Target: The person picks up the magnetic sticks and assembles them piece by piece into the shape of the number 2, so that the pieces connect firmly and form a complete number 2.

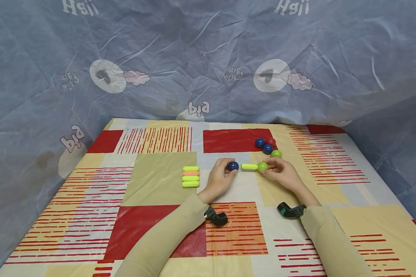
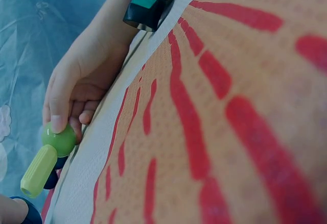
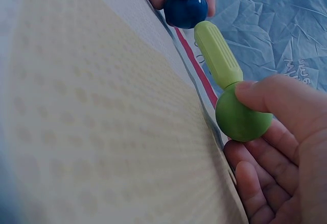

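Note:
A dark blue ball is pinched between the thumb and fingers of my left hand. Facing it, my right hand grips a green ball by thumb and fingers. From that green ball a yellow-green ribbed rod sticks out toward the blue ball, its near end joined or touching. In the head view a narrow gap shows between the rod's free end and the blue ball. The left wrist view catches only the right hand's work and an edge of my left hand.
Several short ribbed rods, yellow-green and orange, lie in a stack-like column to the left. Behind my right hand sit two blue balls, a red ball and another green ball. A patterned cloth covers the table.

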`<state>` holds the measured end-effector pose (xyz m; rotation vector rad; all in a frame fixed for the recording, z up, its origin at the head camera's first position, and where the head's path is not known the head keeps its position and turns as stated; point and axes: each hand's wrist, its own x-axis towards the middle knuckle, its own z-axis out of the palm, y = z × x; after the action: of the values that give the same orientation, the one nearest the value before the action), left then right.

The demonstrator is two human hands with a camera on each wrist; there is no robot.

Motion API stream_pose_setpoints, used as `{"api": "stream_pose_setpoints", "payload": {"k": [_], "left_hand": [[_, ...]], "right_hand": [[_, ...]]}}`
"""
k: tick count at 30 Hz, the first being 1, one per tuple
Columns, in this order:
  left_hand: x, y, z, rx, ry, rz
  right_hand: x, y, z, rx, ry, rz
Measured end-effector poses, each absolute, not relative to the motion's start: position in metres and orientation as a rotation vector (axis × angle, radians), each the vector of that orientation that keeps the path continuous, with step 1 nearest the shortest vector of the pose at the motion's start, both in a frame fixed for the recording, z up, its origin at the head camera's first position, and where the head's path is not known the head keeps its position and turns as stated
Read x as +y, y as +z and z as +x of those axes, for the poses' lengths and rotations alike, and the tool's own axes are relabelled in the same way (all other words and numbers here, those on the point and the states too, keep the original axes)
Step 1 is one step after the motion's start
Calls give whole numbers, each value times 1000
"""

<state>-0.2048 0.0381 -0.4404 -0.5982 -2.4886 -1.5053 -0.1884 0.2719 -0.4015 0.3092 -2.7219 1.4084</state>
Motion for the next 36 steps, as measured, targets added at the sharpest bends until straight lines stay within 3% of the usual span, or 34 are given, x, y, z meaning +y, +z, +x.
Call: {"api": "stream_pose_setpoints", "payload": {"k": [8, 17, 36], "left_hand": [[38, -440, -204, -2494, -1483, -609], [37, -440, -205, -2490, -1474, -627], [36, -443, -206, -2459, -1444, -659]], "right_hand": [[273, -405, -190, -2722, 1401, 305], [288, -434, -207, -2710, 1407, 291], [285, -436, -208, -2679, 1368, 329]]}}
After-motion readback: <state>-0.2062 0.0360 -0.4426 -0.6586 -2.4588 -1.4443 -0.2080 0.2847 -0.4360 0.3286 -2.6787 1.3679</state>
